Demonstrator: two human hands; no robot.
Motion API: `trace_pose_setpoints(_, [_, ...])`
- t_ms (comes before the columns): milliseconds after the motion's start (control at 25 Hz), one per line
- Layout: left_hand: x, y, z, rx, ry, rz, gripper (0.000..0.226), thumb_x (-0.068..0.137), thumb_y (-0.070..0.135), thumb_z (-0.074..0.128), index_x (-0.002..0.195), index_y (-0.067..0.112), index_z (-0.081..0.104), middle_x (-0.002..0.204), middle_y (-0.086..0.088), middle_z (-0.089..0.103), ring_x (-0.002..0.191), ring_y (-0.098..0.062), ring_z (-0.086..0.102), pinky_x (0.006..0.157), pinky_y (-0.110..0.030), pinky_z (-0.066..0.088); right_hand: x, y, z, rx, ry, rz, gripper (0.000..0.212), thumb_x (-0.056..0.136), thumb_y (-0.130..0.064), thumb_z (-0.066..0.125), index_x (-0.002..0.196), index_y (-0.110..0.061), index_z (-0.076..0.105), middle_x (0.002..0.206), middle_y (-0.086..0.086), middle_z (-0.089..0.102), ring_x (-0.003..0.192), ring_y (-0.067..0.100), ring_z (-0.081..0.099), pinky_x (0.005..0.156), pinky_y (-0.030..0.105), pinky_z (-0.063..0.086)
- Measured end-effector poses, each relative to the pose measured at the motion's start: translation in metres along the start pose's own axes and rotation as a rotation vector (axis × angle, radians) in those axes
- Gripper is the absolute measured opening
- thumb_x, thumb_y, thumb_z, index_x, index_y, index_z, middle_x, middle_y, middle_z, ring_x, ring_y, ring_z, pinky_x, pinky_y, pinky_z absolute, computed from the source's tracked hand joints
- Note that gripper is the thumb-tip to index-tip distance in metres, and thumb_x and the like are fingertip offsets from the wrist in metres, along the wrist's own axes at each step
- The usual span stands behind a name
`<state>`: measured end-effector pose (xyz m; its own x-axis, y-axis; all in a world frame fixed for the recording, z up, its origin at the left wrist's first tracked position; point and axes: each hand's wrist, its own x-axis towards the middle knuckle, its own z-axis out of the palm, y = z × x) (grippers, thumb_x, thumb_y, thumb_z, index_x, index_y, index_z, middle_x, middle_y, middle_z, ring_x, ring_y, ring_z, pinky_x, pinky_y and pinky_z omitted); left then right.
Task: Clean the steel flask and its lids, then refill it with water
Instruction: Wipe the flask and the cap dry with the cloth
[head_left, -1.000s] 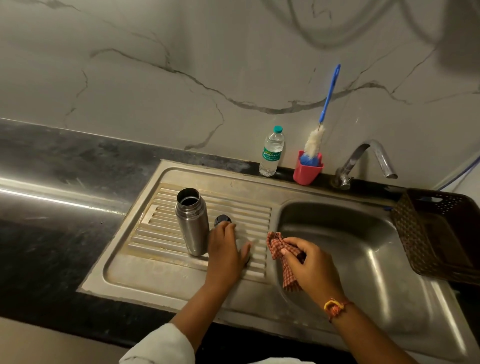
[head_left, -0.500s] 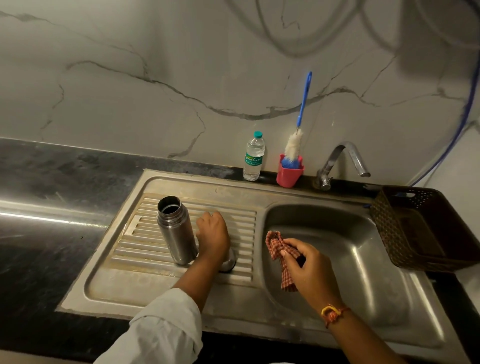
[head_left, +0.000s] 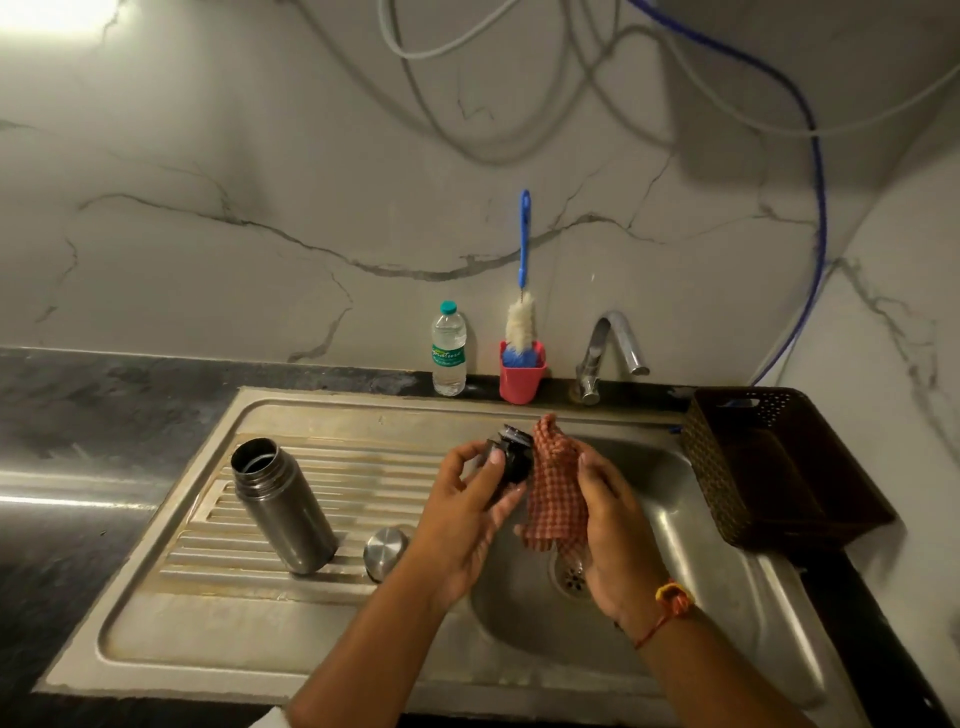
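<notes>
Head view, looking down over the sink. Fingers and thumb of the left hand (head_left: 462, 514) pinch the dark inner lid (head_left: 511, 457), holding it raised over the near-left edge of the basin (head_left: 691, 525) with one end turned toward the other hand, presumably so that face can be wiped. The right hand (head_left: 605, 525) is closed round a red-checked cloth (head_left: 553, 488), which is bunched against the lid's right side and hangs down toward the drain (head_left: 571, 577); working above the basin likely keeps drips off the counter. A thread band (head_left: 672, 600) circles the right wrist.

Left of the hands, the steel flask (head_left: 283, 506) stands open-mouthed on the ribbed drainboard (head_left: 249, 551), apart from both hands, its mouth uncovered for later cleaning and refilling. The round steel outer lid (head_left: 385, 550) rests on the drainboard between the flask and the left forearm, just beside the flask's base.

Along the back ledge stand a plastic water bottle (head_left: 449, 349), a red holder (head_left: 522, 379) with a blue-handled bottle brush (head_left: 523, 249) upright in it, and the tap (head_left: 610, 353), which shows no running water. A brown basket (head_left: 779, 467) sits at the sink's right edge. By this layout the task appears to be early: the lids are being wiped, and the flask awaits its turn.
</notes>
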<state>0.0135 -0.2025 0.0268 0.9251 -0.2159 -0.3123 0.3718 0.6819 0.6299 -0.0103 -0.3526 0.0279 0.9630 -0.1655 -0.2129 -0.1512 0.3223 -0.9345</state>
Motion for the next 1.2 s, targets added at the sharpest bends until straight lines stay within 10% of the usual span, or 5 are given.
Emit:
trace_pose_setpoints(360, [-0.023,-0.036,0.036,0.839,-0.055,0.401,0.05,0.079,0.011,0.085,0.118,0.021,0.057,0.119,0.007,0.07,0.111,-0.019,0.07,0.088,-0.042,0.061,0.001,-0.05,-0.053,-0.238,-0.199,-0.046,0.025,0.082,-0.025,0.078,0.104,-0.03,0.066,0.109,0.003,0.071,0.101,0.028,0.069,0.085,0.054,0.058])
trace_pose_setpoints(800, [-0.034,-0.034,0.072,0.381,-0.133,0.145,0.035,0.095,0.033,0.055,0.124,0.022,0.07,0.119,-0.012,0.07,0.093,-0.02,0.066,0.076,-0.032,0.055,0.012,-0.089,-0.073,-0.456,-0.299,-0.138,0.022,0.098,-0.042,0.052,0.116,-0.045,0.064,0.113,-0.014,0.068,0.106,0.012,0.064,0.093,0.038,0.053])
trace_pose_setpoints(1000, [-0.024,-0.021,0.066,1.114,-0.194,0.252,0.04,0.096,0.03,0.067,0.127,0.051,0.054,0.12,0.015,0.066,0.109,0.003,0.064,0.086,-0.019,0.056,0.035,-0.115,-0.078,-0.954,-0.497,-0.325,0.018,0.099,-0.032,0.054,0.11,-0.045,0.063,0.108,-0.019,0.063,0.102,0.002,0.061,0.087,0.026,0.053])
trace_pose_setpoints(1200, [0.0,-0.011,0.063,1.362,0.129,0.466,0.055,0.082,0.024,0.084,0.13,0.028,0.058,0.119,0.009,0.065,0.109,-0.008,0.064,0.095,-0.025,0.057,0.034,-0.11,-0.066,-1.228,-0.477,-0.601,0.025,0.097,-0.027,0.06,0.121,-0.026,0.068,0.118,-0.012,0.06,0.101,0.004,0.057,0.09,0.024,0.05])
